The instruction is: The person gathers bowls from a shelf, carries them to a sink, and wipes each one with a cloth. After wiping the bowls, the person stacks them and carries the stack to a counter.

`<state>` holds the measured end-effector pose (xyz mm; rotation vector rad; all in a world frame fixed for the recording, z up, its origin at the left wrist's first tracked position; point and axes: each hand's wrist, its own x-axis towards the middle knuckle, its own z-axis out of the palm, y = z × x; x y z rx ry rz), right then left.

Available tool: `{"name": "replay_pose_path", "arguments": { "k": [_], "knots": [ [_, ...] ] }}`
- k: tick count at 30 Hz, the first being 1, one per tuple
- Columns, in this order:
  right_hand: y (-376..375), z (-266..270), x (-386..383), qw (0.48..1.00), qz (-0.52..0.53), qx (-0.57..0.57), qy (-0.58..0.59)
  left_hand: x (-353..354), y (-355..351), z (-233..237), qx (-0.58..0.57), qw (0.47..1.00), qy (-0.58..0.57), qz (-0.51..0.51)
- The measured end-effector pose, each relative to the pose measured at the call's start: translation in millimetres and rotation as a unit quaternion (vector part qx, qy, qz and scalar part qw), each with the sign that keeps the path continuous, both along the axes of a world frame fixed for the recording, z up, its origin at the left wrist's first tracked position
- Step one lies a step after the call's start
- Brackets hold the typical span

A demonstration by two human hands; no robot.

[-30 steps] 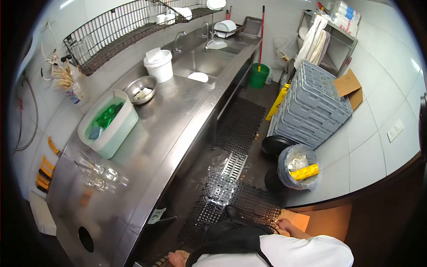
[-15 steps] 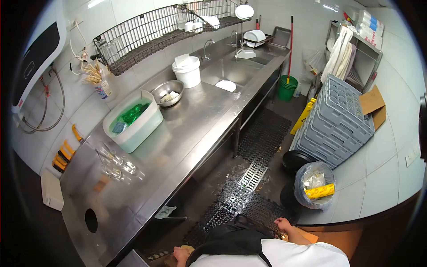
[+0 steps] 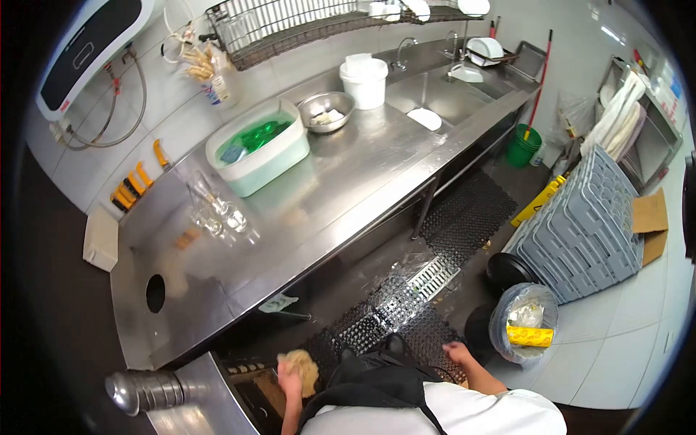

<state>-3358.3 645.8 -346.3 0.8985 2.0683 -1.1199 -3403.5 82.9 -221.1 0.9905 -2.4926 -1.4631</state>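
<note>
My left hand [image 3: 290,378] is low in front of me, beside the corner of a steel surface. Its fingers are closed on a tan cloth [image 3: 306,368] that hangs in a bunch. To the right of my dark apron, my right hand [image 3: 457,353] hangs over the black floor mat [image 3: 420,337], fingers curled in and nothing visible in them. On the steel counter [image 3: 290,232] stand a few clear glasses [image 3: 230,216]. Behind them is a white tub [image 3: 272,174] of green liquid with a blue-grey sponge [image 3: 233,154] in it.
A steel bowl [image 3: 316,125] and a white bucket [image 3: 373,94] stand near the sink [image 3: 457,109]. At right are stacked grey racks [image 3: 580,232] and a lined bin [image 3: 500,341]. A round hole [image 3: 156,293] opens in the counter; stacked metal items [image 3: 152,391] stand lower left.
My view has turned left and down, so the room sits further right and the stacked metal items have appeared. My left hand has come up into fuller view with the cloth.
</note>
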Motion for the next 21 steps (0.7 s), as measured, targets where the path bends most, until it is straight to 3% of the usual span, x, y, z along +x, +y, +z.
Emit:
{"name": "replay_pose_path", "arguments": {
  "k": [1, 2, 3, 4, 6, 7, 8, 10, 12, 13, 15, 16, 19, 20, 21],
  "knots": [
    [-6.3, 12.0, -27.2, 0.995, 0.02, -0.065, 0.067, -20.2, 16.2, 17.1, -0.026, 0.999, 0.019, -0.038],
    [-25.1, 40.3, -65.7, 0.982, 0.039, -0.13, 0.132, -41.0, 34.8, 35.2, 0.029, 0.998, 0.009, -0.049],
    [-50.1, 99.2, -102.5, 0.971, 0.064, -0.166, 0.161, -60.1, 64.8, 75.1, 0.067, 0.992, 0.044, -0.093],
    [-66.1, 112.7, -136.8, 0.95, 0.117, -0.245, 0.157, -76.5, 82.0, 81.8, 0.188, 0.974, 0.059, -0.11],
    [-132.6, 227.2, -183.1, 0.868, 0.145, -0.374, 0.293, -102.8, 126.1, 135.2, 0.341, 0.912, 0.091, -0.208],
    [-167.1, 253.6, -195.4, 0.824, 0.204, -0.42, 0.322, -111.0, 145.6, 145.7, 0.497, 0.844, 0.086, -0.184],
    [-197.6, 272.7, -200.9, 0.772, 0.26, -0.464, 0.348, -117.7, 167.9, 160.4, 0.554, 0.816, 0.084, -0.144],
    [-241.0, 312.1, -203.7, 0.775, 0.291, -0.335, 0.45, -129.5, 186.4, 158.0, 0.545, 0.807, 0.219, -0.06],
    [-250.9, 318.3, -204.6, 0.8, 0.265, -0.158, 0.514, -150.5, 176.2, 174.5, 0.577, 0.792, 0.189, -0.061],
    [-251.9, 335.6, -199.3, 0.809, 0.237, -0.145, 0.518, -155.2, 172.7, 191.4, 0.635, 0.752, 0.171, -0.057],
    [-252.4, 333.0, -189.5, 0.749, 0.292, -0.039, 0.594, -151.0, 170.2, 219.0, 0.739, 0.66, 0.127, -0.044],
    [-252.6, 330.1, -182.9, 0.713, 0.318, 0.011, 0.625, -150.0, 172.7, 218.8, 0.753, 0.637, 0.128, -0.099],
    [-247.4, 330.1, -179.2, 0.817, 0.252, -0.057, 0.516, -150.4, 170.3, 194.0, 0.727, 0.651, 0.013, -0.219],
    [-239.9, 322.2, -183.6, 0.847, 0.224, -0.076, 0.475, -150.9, 167.6, 187.0, 0.655, 0.703, 0.006, -0.276],
    [-228.7, 306.7, -183.8, 0.858, 0.217, -0.04, 0.465, -152.1, 165.4, 174.9, 0.6, 0.72, -0.022, -0.347]
  ]
}}
